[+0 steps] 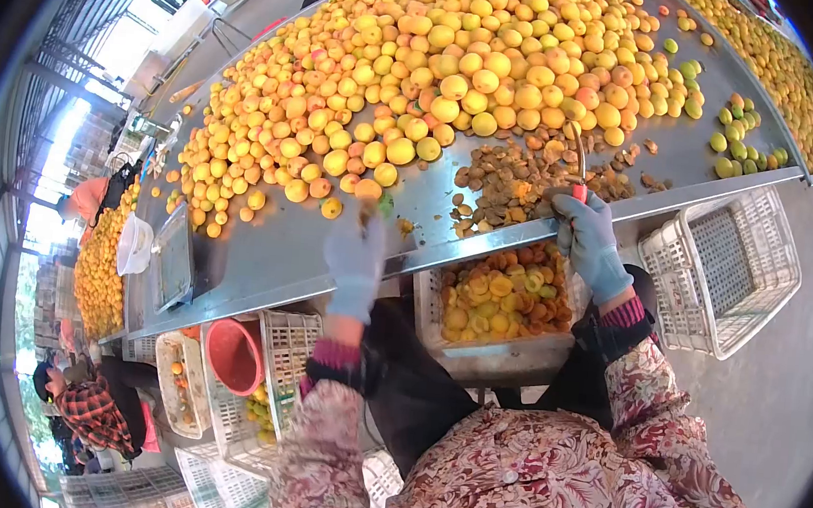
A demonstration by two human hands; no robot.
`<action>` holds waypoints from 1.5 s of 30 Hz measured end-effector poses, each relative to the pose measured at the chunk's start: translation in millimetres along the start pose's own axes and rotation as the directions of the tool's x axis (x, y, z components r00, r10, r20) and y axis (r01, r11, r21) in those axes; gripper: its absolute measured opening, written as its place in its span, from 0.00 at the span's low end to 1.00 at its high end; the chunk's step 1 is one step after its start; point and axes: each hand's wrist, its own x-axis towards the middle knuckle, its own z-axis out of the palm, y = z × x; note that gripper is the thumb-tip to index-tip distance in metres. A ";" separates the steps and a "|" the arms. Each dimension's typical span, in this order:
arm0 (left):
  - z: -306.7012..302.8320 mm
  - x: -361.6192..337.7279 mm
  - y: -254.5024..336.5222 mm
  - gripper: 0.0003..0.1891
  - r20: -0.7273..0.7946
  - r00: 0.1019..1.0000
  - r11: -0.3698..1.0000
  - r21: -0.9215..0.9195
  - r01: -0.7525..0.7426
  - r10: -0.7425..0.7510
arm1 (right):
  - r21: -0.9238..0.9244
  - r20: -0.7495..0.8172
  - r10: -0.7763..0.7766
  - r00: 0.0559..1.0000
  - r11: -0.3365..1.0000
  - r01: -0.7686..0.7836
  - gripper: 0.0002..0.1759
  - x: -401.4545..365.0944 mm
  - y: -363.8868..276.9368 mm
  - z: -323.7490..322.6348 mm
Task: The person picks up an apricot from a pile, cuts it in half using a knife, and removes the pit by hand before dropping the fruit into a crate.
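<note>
My left hand [356,260], in a pale glove and smeared by motion, is over the metal table's front edge. Its fingertips are close to an orange fruit [368,190] at the near side of the big fruit pile [421,64]. My right hand [591,240], gloved in grey-blue, is closed around the red handle of a curved tool [578,191], whose thin hooked end points up over the table. Brown pits and scraps [512,181] lie left of the tool. Below the edge, a crate of split fruit [503,298] sits between my knees.
An empty white crate [725,265] stands at the right. Green fruits [745,137] lie at the table's right end. At the left are a red bucket [234,355], a white bowl [135,244], more crates [181,384] and a person in a checked shirt [98,411].
</note>
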 end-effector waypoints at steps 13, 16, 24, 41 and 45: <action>6.5 45.9 -36.4 0.22 0.221 0.968 0.902 -0.386 0.195 -0.115 | 0.061 0.032 -0.015 0.999 0.998 0.013 0.10 -6.5 3.1 -2.5; -19.2 8.1 11.7 0.22 0.381 0.922 -0.237 -0.904 0.356 -0.067 | 0.011 0.214 0.009 0.977 1.000 -0.011 0.15 -43.6 -4.4 14.3; -24.3 -50.6 69.0 0.27 0.393 0.913 -0.531 -0.754 0.387 0.108 | -0.376 0.582 0.241 0.777 0.927 -0.006 0.14 -140.7 -28.1 48.3; -27.2 -82.1 84.3 0.22 0.381 0.924 -0.178 -0.908 0.380 0.028 | -0.804 0.503 0.219 0.836 0.474 0.360 0.17 -159.2 -23.0 39.7; -20.8 -84.4 80.9 0.22 0.360 0.932 -0.047 -0.931 0.362 0.045 | -0.847 0.497 0.245 0.833 0.345 0.404 0.18 -166.5 -30.8 42.2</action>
